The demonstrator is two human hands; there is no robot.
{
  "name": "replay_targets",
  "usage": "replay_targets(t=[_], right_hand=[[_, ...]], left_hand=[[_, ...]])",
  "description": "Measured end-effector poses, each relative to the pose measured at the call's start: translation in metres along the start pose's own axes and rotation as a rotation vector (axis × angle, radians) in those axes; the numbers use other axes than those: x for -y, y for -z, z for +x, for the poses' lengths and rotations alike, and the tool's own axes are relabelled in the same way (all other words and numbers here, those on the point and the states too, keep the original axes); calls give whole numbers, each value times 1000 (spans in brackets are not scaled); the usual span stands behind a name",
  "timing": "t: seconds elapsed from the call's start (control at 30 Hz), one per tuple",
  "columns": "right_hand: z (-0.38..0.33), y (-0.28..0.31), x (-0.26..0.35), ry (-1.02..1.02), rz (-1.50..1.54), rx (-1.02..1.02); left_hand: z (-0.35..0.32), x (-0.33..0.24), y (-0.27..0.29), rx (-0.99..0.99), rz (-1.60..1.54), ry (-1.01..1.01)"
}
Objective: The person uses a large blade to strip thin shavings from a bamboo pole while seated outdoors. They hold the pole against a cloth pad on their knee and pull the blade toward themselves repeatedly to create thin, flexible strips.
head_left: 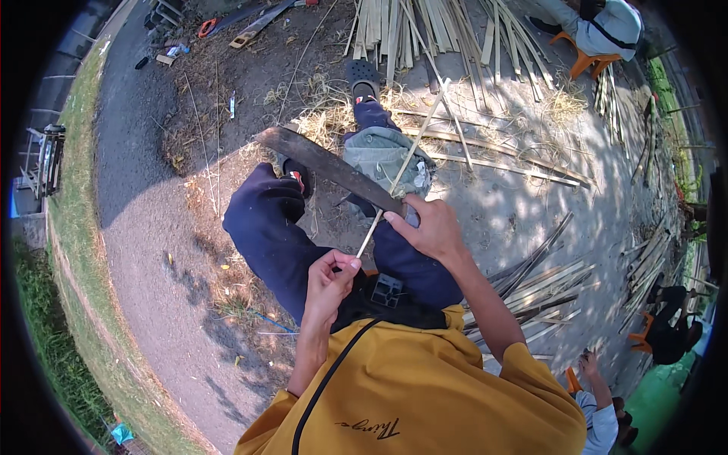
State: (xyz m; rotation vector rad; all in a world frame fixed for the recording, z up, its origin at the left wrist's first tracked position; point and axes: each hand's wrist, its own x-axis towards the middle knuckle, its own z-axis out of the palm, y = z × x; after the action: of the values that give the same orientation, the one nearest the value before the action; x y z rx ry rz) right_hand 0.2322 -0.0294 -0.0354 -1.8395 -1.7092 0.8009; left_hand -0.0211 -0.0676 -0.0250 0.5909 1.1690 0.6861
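A thin bamboo strip (369, 236) slants up and away from my left hand (327, 287), which is closed with thumb and fingers pinching its near end. My right hand (434, 229) is closed around the near end of a large knife (334, 168) with a long, dark, broad blade. The blade points to the far left, and the strip crosses it close to my right hand; whether the edge is cutting into it I cannot tell. Beneath them, a grey-green cloth (375, 154) lies over my right leg. The knife's handle is mostly hidden by my fingers.
Many split bamboo strips (425, 30) lie at the far side, with another pile (542, 292) to my right. Curly shavings (318, 114) litter the ground around my feet. Two saws (262, 24) lie at the far left. People sit on orange stools (588, 61) along the right.
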Motion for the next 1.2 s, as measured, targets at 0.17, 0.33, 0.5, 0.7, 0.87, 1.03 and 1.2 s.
replay_targets(t=[0.17, 0.33, 0.5, 0.7, 0.87, 1.03, 1.2], right_hand=[[-5, -1, 7, 71, -90, 0], [1, 6, 3, 11, -1, 20], [-3, -3, 8, 50, -72, -47], [1, 6, 10, 35, -79, -32], [-3, -1, 9, 52, -39, -65], [-1, 0, 12, 77, -48, -57], [1, 1, -4, 5, 42, -64]], left_hand=[[7, -5, -10, -32, 33, -52], [-9, -2, 3, -23, 42, -42], [-3, -1, -2, -79, 109, -86], [-19, -8, 7, -8, 65, -60], [-18, -5, 7, -47, 97, -54], [-20, -6, 10, -47, 95, -89], [-47, -1, 29, -51, 128, -63]])
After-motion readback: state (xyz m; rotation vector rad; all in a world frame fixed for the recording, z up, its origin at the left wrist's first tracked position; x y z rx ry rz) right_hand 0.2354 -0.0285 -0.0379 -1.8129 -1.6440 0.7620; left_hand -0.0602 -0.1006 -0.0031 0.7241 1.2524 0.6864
